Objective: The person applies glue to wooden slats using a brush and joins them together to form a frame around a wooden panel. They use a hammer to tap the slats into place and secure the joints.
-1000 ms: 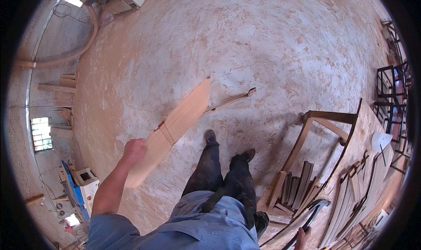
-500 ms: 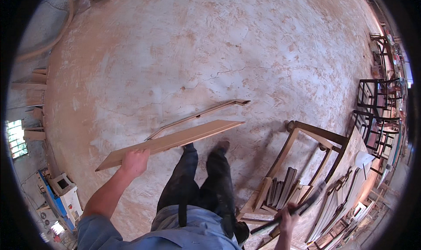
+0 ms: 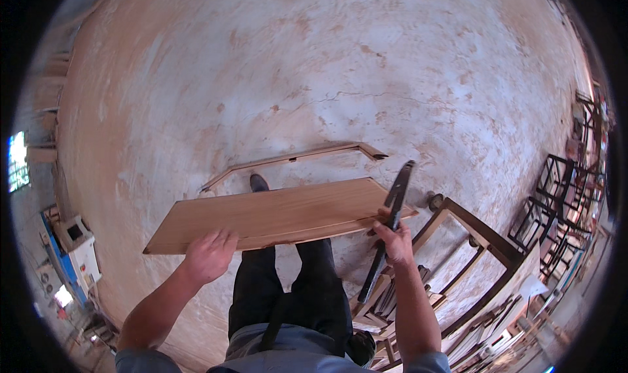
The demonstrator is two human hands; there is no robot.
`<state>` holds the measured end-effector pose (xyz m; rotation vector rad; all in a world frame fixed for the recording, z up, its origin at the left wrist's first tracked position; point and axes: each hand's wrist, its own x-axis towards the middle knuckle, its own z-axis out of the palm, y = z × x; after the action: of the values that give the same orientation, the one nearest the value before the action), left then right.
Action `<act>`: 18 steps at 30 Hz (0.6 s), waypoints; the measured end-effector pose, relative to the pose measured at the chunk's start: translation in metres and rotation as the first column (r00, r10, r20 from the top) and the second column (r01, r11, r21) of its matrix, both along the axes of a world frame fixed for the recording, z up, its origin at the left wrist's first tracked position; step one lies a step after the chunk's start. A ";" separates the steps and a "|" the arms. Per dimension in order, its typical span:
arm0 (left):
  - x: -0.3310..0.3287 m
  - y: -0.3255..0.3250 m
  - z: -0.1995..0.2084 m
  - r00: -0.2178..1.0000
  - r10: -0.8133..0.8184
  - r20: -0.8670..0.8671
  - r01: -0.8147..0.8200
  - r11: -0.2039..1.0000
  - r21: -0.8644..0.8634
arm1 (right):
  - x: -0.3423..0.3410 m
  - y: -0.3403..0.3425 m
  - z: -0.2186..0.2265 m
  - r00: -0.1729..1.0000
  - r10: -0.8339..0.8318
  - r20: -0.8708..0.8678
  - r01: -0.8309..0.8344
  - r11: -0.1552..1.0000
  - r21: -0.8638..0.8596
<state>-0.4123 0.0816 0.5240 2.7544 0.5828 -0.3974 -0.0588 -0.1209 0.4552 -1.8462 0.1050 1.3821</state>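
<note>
A flat wooden board (image 3: 275,211), broad face showing and ends slanted, is held up in front of my legs. My left hand (image 3: 210,254) grips its near edge left of the middle, fingers on top and the thumb hidden below. In my right hand (image 3: 394,239) is a long dark strip (image 3: 396,193), narrow and slightly curved, closed in the fingers and standing across the board's right end. Whether those fingers also touch the board I cannot tell. Beyond the board, a thin angled wooden frame piece (image 3: 291,158) lies on the floor.
Close on the right stands a wooden frame on casters (image 3: 481,226), with dark slats stacked in it. Dark chair frames (image 3: 556,177) line the far right. A white and blue machine (image 3: 80,245) is at the left. My shoe (image 3: 259,182) is on the stained floor (image 3: 294,65).
My right hand has come up from the lower right with the dark strip to the board's right end. The board has tipped to show more of its face. My left hand has shifted right.
</note>
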 end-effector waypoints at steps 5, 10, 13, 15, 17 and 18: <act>-0.009 -0.008 -0.037 0.999 0.028 0.036 -0.029 1.000 0.008 | -0.002 0.005 -0.015 0.993 -0.028 0.118 0.027 1.000 0.014; -0.018 -0.009 -0.072 0.991 0.069 0.112 -0.071 0.997 0.016 | -0.009 0.019 -0.023 0.982 -0.063 0.176 0.058 0.998 0.029; -0.020 -0.008 -0.087 0.985 0.121 0.119 -0.119 0.993 -0.022 | -0.008 0.027 -0.033 0.969 -0.015 0.245 0.017 1.000 -0.005; -0.021 -0.005 -0.092 0.985 0.123 0.119 -0.123 0.992 -0.011 | -0.010 0.030 -0.038 0.971 -0.028 0.236 0.028 1.000 0.006; -0.021 -0.001 -0.092 0.986 0.125 0.112 -0.125 0.992 -0.010 | -0.011 0.033 -0.042 0.975 -0.044 0.217 0.041 0.999 0.019; -0.021 0.003 -0.091 0.987 0.125 0.105 -0.124 0.992 -0.015 | -0.012 0.034 -0.042 0.978 -0.053 0.202 0.049 0.998 0.027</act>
<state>-0.4336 0.0842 0.4334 2.6936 0.7196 -0.2230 -0.0707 -0.0866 0.4129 -1.9411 0.0326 1.1488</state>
